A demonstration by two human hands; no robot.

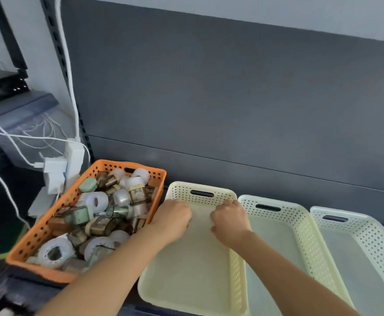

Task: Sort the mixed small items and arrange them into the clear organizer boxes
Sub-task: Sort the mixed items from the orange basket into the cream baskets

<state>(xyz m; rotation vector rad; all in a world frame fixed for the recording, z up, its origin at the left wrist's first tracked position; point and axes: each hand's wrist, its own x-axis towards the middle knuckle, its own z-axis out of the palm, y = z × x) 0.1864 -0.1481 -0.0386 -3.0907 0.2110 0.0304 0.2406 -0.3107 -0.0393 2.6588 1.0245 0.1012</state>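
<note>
Left hand (175,218) and right hand (229,221) reach into the cream basket (186,281), each grip curled, any contents hidden. Labels on the items (99,215) in the orange basket (38,233) are too blurred to read.

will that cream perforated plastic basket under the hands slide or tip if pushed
Likely slides easily: the cream perforated plastic basket looks empty and thin-walled, so light. Tipping seems unlikely, being wide and shallow. Its holed walls may flex slightly.

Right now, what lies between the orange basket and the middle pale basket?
A pale yellow basket, left hand and right hand inside it, per the head view.
</note>
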